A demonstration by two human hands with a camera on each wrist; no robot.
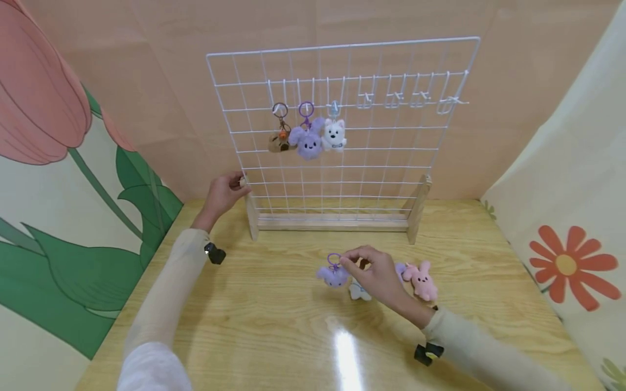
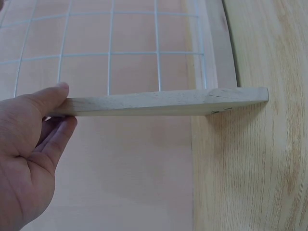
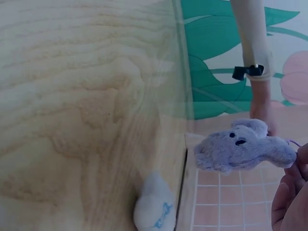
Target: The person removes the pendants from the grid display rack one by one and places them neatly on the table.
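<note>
While the left hand [image 1: 223, 194] grips the centre-left upright [image 1: 251, 214], likely for steadiness, the right hand [image 1: 375, 275] pinches a purple plush keyring [image 1: 335, 277].

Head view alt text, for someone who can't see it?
The right hand holds a purple plush keychain by its ring above a table. The left hand grips the wooden upright of a wire rack where three keychains hang.

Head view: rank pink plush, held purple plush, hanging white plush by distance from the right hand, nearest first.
1. Held purple plush: in the right hand's grip, at its left.
2. Pink plush: on the table, to that hand's right.
3. Hanging white plush: up on the rack.
</note>
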